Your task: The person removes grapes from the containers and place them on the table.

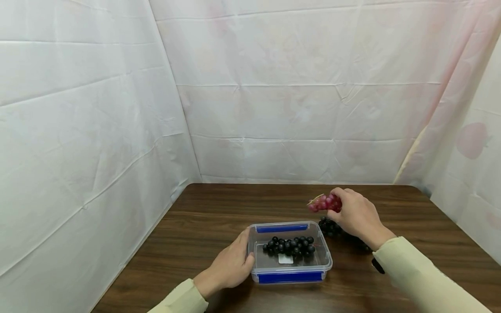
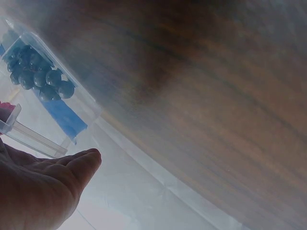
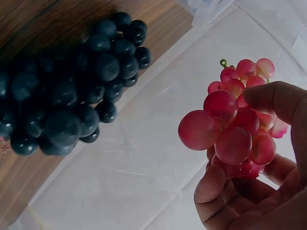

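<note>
In the head view my right hand (image 1: 358,213) holds a bunch of red grapes (image 1: 324,203) above the table. The right wrist view shows thumb and fingers gripping the red grapes (image 3: 232,120), with a small green stem at the far end. My left hand (image 1: 231,262) rests along the left side of a clear plastic container (image 1: 289,269), its fingers fairly straight. Inside the container lies a bunch of black grapes (image 1: 289,246). More black grapes (image 1: 330,227) lie on the table under my right hand, partly hidden by it; they loom large in the right wrist view.
The dark wooden table (image 1: 242,202) is bordered by white cloth (image 1: 274,113) at the back and sides. Blue strips (image 1: 289,277) run along the container's front and back. A black object (image 1: 377,266) shows by the right sleeve.
</note>
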